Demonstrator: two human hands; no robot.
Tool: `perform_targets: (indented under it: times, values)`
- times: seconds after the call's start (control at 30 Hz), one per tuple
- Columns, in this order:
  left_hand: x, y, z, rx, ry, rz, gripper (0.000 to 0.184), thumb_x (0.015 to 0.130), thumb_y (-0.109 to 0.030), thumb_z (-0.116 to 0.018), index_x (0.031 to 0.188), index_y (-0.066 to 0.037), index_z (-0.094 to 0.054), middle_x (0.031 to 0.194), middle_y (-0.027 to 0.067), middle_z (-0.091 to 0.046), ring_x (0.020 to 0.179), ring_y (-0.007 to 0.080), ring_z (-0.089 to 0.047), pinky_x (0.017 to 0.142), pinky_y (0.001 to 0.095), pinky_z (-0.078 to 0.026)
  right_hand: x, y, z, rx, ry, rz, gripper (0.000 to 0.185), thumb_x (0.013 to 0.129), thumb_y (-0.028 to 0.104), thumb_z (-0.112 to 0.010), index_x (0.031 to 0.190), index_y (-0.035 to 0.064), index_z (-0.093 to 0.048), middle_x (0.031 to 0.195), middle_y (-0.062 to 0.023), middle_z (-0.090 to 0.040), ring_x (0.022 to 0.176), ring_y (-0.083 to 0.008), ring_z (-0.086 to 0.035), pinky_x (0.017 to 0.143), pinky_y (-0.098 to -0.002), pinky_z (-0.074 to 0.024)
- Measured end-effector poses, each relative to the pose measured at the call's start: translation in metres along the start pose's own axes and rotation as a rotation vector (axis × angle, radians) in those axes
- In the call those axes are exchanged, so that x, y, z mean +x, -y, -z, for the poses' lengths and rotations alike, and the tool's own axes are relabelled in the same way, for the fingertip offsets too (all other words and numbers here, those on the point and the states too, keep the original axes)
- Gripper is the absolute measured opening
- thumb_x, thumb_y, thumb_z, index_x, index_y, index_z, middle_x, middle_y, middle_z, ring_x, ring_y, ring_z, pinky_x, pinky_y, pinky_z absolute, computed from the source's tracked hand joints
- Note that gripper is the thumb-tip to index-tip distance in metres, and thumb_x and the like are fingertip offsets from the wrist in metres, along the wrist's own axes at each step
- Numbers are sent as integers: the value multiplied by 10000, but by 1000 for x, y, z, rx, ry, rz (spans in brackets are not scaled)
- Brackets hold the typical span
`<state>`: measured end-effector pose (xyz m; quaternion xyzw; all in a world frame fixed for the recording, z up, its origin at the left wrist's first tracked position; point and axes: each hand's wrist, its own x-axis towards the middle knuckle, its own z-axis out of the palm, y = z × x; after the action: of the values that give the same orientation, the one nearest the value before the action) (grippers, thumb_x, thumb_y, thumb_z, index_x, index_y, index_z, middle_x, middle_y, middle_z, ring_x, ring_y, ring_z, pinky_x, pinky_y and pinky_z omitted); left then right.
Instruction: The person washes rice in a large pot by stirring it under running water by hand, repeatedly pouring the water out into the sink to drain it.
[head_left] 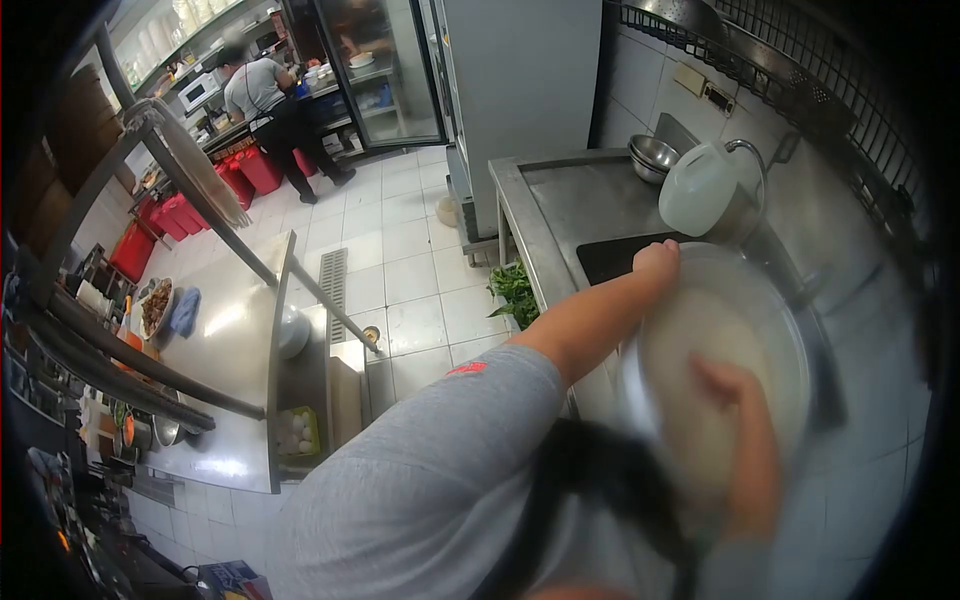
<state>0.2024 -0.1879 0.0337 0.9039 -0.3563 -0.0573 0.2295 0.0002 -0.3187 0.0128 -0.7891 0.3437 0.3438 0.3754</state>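
Note:
A large metal pot [793, 330] stands at the sink on the right, with cloudy whitish contents [690, 330] inside. My left hand [657, 262] is closed over the pot's far left rim. Over the contents, inside the pot, is my right hand [722, 382], blurred by motion; whether its fingers hold anything cannot be made out. Just beyond the rim, a translucent plastic jug [697, 190] leans near the faucet [752, 160].
Metal bowls [654, 156] sit on the steel counter [575, 178], below a wire rack [790, 60]. Leafy greens [514, 296] are beside the counter. At left stands a steel table [225, 350]; a person [262, 95] works far back.

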Motion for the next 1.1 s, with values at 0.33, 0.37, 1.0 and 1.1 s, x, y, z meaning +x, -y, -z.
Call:
perform_targets:
  times: [0.33,0.37,1.0,1.1]
  values:
    - [-5,-2,2,40,-38,8,301,803,-110,-524,1073,-3,-446,969,170,-601,921,301,-603,741,363,-506,-5,2,0,10,14,1,977,724,760,-370,1334,1,-292,1329,-282,-313,1203,-460,-334,863,-598,-382]
    - [-5,-2,3,39,-28,8,311,796,-108,-533,1076,-2,-445,970,168,-601,921,300,-604,742,362,-506,-6,3,0,10,19,-1,979,723,762,-370,1336,3,-288,1333,-281,-308,1210,-460,-326,866,-600,-378]
    - [-8,-2,8,42,19,-15,386,754,-100,-586,1089,9,-428,999,171,-593,934,303,-598,753,355,-504,-2,2,1,5,35,-10,985,721,764,-366,1364,30,-235,1334,-304,-282,1228,-479,-280,864,-613,-373]
    - [-6,-1,6,39,13,-11,380,756,-101,-584,1086,9,-429,992,168,-596,931,302,-599,749,355,-506,-2,2,1,14,31,-6,976,724,758,-374,1365,35,-237,1337,-302,-281,1237,-473,-268,869,-614,-365]
